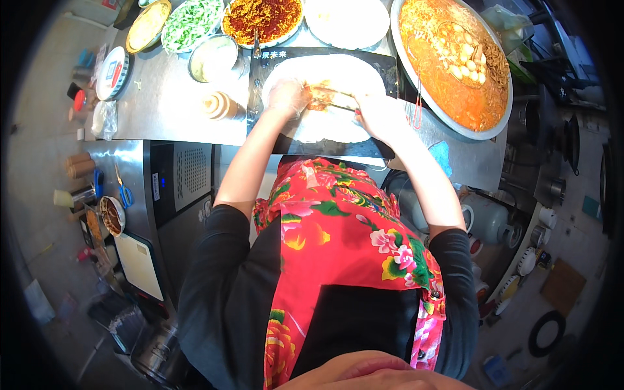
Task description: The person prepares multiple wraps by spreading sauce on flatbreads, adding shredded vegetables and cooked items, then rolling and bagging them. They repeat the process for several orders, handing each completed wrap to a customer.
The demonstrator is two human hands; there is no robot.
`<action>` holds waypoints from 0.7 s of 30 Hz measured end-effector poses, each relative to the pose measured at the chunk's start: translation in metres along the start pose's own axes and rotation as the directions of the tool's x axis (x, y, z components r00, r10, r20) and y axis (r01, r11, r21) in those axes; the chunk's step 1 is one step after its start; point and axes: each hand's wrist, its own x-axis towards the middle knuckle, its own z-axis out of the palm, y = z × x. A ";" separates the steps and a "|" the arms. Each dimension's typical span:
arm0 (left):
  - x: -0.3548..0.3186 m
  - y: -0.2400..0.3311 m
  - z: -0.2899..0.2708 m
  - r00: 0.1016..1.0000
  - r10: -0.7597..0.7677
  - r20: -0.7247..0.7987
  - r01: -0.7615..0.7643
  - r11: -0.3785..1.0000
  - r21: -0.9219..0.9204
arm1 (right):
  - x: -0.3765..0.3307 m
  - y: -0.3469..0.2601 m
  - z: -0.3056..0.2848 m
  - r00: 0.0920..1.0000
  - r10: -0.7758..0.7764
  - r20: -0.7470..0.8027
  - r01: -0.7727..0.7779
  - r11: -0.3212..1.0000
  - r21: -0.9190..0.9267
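A large, thin white wrapper (351,68) lies spread on a black board (260,62). My left hand (288,97), in a clear plastic glove, reaches over its left side. Its closed fingers meet a reddish-brown piece of food (318,96) near the wrapper's middle. From the right, my right hand (378,116) grips a thin, stick-like utensil (342,99), whose far end reaches that food. Whether it is one stick or a pair is too washed out to tell. Glare blurs the fingers of both hands.
Behind the board stand bowls of chopped green onion (190,23), red chili sauce (263,19) with a spoon, and yellowish food (148,26). A wide basin (478,135) of orange-red broth with eggs is at right. Left are a metal cup (213,58) and a squeeze bottle (221,105).
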 end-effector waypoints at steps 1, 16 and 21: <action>0.002 -0.004 0.009 1.000 0.012 0.014 -0.012 1.000 -0.017 | 0.002 -0.001 0.002 1.000 0.021 0.022 -0.021 1.000 0.021; -0.001 -0.002 0.006 0.970 -0.226 0.093 0.238 0.782 -0.576 | -0.030 0.023 0.034 0.925 0.246 0.288 -0.377 0.677 0.633; 0.003 0.006 0.010 0.997 0.076 -0.001 -0.037 0.474 -0.880 | -0.031 0.032 0.046 0.977 0.157 0.142 -0.209 0.805 0.554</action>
